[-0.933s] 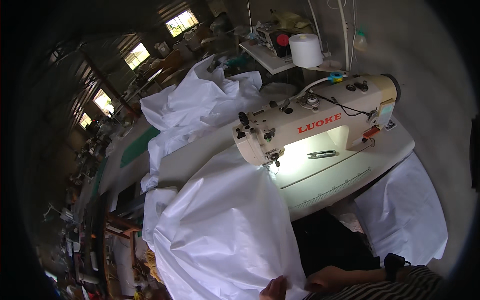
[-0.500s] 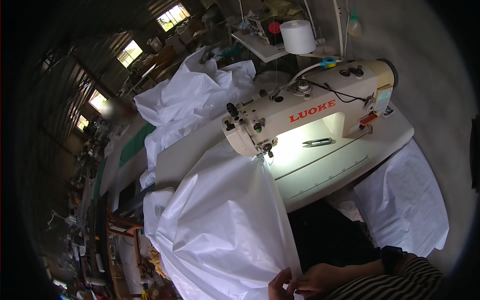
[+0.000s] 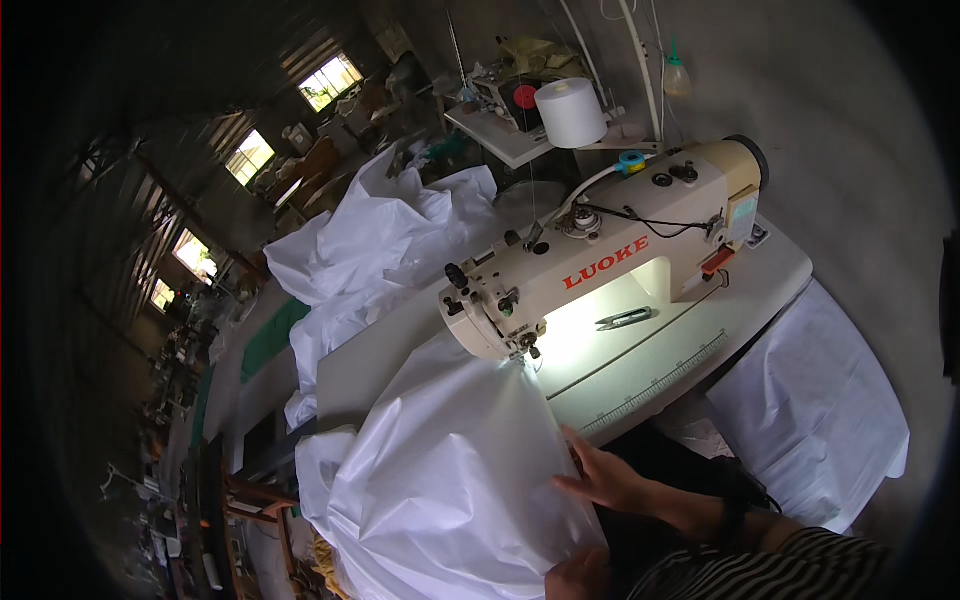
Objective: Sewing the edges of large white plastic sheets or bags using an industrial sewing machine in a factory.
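A large white plastic-like sheet (image 3: 430, 480) runs from under the needle area of a sewing machine (image 3: 610, 250) down to the lower edge. Its right edge passes by both my hands. My right hand (image 3: 610, 482), with a dark band on the wrist, touches this edge below the machine table, thumb and forefinger spread apart. At the bottom, my left hand (image 3: 578, 576) is curled at the sheet's edge, gripping it; its fingertips are mostly hidden. The machine's lamp lights the needle area and a pair of thread snips (image 3: 625, 319) on the table.
A white thread cone (image 3: 571, 113) stands behind the machine. More white sheeting (image 3: 380, 230) is heaped at the far left. Another white piece (image 3: 810, 400) hangs by the table's right end. A ruler scale (image 3: 660, 378) runs along the table's front edge.
My right hand has moved up along the sheet's edge toward the machine, its fingers spreading. My left hand remains low at the edge. The view has shifted slightly.
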Action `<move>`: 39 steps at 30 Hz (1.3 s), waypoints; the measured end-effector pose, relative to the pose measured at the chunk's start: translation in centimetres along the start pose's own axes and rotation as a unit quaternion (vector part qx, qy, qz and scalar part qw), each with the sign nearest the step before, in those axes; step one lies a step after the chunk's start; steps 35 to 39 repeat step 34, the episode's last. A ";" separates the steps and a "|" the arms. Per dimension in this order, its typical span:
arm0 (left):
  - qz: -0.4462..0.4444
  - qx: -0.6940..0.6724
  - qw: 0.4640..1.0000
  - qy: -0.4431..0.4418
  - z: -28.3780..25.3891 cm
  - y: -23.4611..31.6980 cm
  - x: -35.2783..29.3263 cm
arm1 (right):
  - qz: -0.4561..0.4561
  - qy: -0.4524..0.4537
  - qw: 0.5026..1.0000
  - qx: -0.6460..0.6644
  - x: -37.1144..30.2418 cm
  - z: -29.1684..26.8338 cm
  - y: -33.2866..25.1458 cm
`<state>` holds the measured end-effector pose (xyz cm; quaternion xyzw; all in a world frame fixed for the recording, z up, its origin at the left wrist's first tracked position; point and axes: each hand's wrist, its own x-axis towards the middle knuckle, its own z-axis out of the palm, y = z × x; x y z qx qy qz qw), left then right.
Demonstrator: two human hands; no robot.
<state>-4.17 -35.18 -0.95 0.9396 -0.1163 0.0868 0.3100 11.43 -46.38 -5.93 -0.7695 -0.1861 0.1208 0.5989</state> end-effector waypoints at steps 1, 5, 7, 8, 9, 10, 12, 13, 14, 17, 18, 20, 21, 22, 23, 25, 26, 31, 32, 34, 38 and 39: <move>0.004 0.000 1.000 0.000 -0.1 -0.1 0.1 | -0.020 -0.031 0.989 -0.144 1.0 -0.6 -0.8; 0.003 0.014 1.000 -0.017 0.2 -1.2 0.5 | -0.027 -0.100 0.887 -0.451 2.1 -0.1 -2.2; -0.010 0.014 1.000 -0.016 0.4 -2.3 1.2 | -0.036 -0.039 0.886 -0.460 2.4 1.3 -1.6; -0.013 0.011 1.000 -0.021 0.3 -3.0 1.8 | -0.036 0.003 0.886 -0.463 2.8 1.7 -0.9; -0.016 0.009 0.999 -0.026 0.2 -3.7 2.5 | -0.052 0.004 0.890 -0.454 3.4 1.8 -0.3; -0.017 0.010 0.999 -0.026 0.1 -4.5 3.5 | -0.051 0.001 0.884 -0.465 4.1 1.9 0.2; 0.035 -0.011 0.999 0.005 0.0 -5.8 6.1 | -0.052 -0.001 0.878 -0.476 5.9 1.5 0.7; 0.034 -0.009 0.999 0.007 0.0 -6.1 7.0 | -0.053 0.010 0.887 -0.459 6.8 1.3 0.9; 0.015 0.007 1.000 -0.005 -0.1 -6.4 7.9 | -0.067 0.034 0.895 -0.439 7.7 1.1 1.0; -0.018 0.018 1.000 -0.010 0.1 -6.7 10.9 | -0.063 0.031 0.880 -0.470 10.5 0.7 1.0; -0.028 0.009 1.000 -0.002 0.4 -6.5 12.0 | -0.050 0.014 0.883 -0.466 11.6 0.6 0.9; -0.055 0.007 0.998 -0.014 1.0 -6.1 12.9 | -0.042 0.032 0.866 -0.497 13.1 0.5 0.5; -0.066 -0.017 0.998 -0.003 1.3 -5.8 12.9 | -0.025 0.003 0.879 -0.476 13.6 -0.1 0.3; -0.072 -0.042 0.996 0.017 1.8 -5.5 12.7 | -0.029 0.000 0.883 -0.469 13.2 -1.0 0.2; -0.083 -0.024 0.996 -0.001 1.7 -5.5 11.4 | -0.062 0.021 0.909 -0.412 12.2 -2.0 0.2; -0.098 -0.020 0.992 0.074 2.1 -6.1 8.5 | -0.077 0.078 0.945 -0.308 8.6 -3.5 -0.1; -0.105 -0.008 0.980 0.170 2.5 -6.4 6.9 | -0.060 0.074 0.960 -0.263 6.4 -4.5 -0.3; -0.280 -0.140 0.886 0.342 4.9 -7.5 -2.7 | 0.012 -0.054 0.988 -0.147 -4.7 -6.1 -1.5; -0.302 -0.137 0.870 0.365 4.7 -8.2 -3.8 | 0.030 -0.091 0.986 -0.139 -5.9 -5.6 -1.5; -0.327 -0.087 0.861 0.380 2.9 -10.7 -4.9 | 0.122 -0.214 0.957 -0.154 -6.4 -4.6 -1.0; -0.327 -0.087 0.861 0.380 2.9 -10.7 -4.9 | 0.122 -0.214 0.957 -0.154 -6.4 -4.6 -1.0; -0.327 -0.087 0.861 0.380 2.9 -10.7 -4.9 | 0.122 -0.214 0.957 -0.154 -6.4 -4.6 -1.0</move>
